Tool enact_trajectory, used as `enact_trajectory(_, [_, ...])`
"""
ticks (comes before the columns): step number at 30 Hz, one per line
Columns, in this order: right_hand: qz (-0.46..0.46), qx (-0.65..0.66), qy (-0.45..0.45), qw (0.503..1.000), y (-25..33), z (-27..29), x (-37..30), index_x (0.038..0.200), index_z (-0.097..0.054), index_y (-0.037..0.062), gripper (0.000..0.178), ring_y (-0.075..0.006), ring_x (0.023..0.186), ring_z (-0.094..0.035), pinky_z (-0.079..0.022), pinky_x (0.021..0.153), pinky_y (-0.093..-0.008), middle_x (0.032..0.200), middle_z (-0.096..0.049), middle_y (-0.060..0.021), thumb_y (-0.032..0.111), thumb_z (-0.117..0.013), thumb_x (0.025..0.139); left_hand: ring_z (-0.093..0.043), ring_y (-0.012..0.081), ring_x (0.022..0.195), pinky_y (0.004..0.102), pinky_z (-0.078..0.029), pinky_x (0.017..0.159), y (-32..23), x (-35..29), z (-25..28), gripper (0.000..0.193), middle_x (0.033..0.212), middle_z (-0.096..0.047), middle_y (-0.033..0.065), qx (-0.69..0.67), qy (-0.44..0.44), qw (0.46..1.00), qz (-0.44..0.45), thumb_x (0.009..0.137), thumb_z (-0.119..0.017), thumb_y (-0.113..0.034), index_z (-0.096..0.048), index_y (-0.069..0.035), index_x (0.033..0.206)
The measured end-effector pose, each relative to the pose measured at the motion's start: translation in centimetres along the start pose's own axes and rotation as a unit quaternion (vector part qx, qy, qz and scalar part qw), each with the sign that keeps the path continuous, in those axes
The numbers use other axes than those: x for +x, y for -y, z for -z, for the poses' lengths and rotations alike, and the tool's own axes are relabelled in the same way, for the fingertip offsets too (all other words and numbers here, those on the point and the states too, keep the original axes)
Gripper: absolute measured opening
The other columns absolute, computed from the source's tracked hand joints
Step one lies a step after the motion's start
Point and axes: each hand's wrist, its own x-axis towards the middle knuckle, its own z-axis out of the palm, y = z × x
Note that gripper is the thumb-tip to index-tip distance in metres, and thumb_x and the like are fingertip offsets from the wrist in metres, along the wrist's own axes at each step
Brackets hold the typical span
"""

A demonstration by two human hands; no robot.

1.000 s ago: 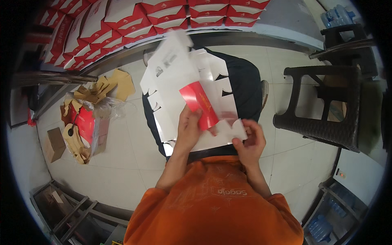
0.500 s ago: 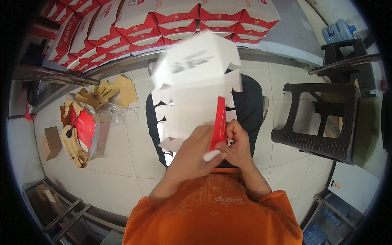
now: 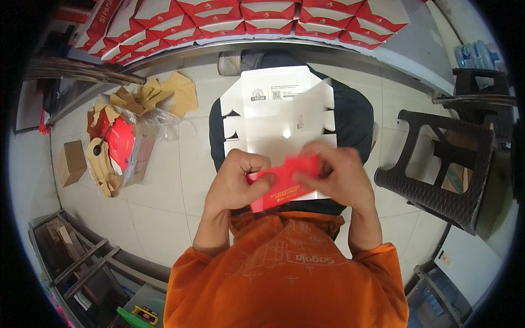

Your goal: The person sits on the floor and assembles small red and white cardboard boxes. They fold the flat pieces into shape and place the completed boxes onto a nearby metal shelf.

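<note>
A flat white cardboard box blank point(image 3: 273, 123) lies across my dark-trousered lap, cut flaps along both sides and small dark print at its far end. Its near end shows a red printed panel point(image 3: 281, 191), tilted up close to my orange shirt. My left hand point(image 3: 236, 180) is closed on the left end of this panel, thumb pressed over the edge. At the panel's right end my right hand point(image 3: 342, 175) grips the red cardboard, thumb in front; its fingers are partly smeared by motion. My hands hide the folds between the red panel and the white sheet.
Folded red and white boxes point(image 3: 219, 19) stand stacked on the table ahead. On the floor at left sit an opened plastic-wrapped pack point(image 3: 126, 147) with torn brown paper and a small brown carton point(image 3: 71, 163). Dark plastic stools point(image 3: 437, 169) stand at right, water bottles point(image 3: 474, 56) behind.
The box blank has come down flat onto my lap. Its red panel turned from upright to crosswise, and my hands moved apart to its two ends. The view shifted slightly.
</note>
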Motion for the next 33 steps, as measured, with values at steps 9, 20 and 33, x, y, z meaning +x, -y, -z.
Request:
enact_trajectory(9, [0.037,-0.108,-0.002,0.993,-1.4,3.0,-0.2,0.132,-0.057,0.0121,0.092,-0.0286,0.112,-0.052,-0.042,0.097,-0.042,0.115,-0.052,-0.0101,0.028,-0.093,0.049,-0.057,0.0122,0.057,0.0253,-0.044,0.055,-1.4,0.0,2.6,0.008,0.064,-0.061,0.0089,0.02,0.087,0.995,-0.054,0.072,-0.071,0.001,-0.064,0.001,0.077])
enact_trajectory(20, [0.158,0.1,-0.073,0.98,-1.5,1.5,0.6,0.097,-0.068,0.0063,0.033,-0.032,0.118,-0.052,-0.029,0.11,-0.0485,0.108,-0.059,-0.0087,0.016,-0.083,0.069,-0.066,0.0125,0.077,0.0239,-0.053,0.072,-3.2,0.4,0.2,0.017,0.088,-0.071,0.0053,-0.039,0.159,0.985,0.052,0.084,-0.073,-0.007,-0.071,-0.001,0.1])
enact_trajectory(33, [0.181,-0.016,0.055,0.982,1.0,2.8,-0.1,0.075,-0.066,0.0077,0.017,-0.0394,0.127,-0.048,-0.031,0.106,-0.0533,0.115,-0.06,-0.0103,0.008,-0.08,0.066,-0.059,0.0084,0.075,0.0243,-0.05,0.069,0.4,1.4,0.2,0.013,0.082,-0.071,0.0047,0.005,0.171,0.98,0.097,0.088,-0.07,-0.005,-0.071,0.002,0.099])
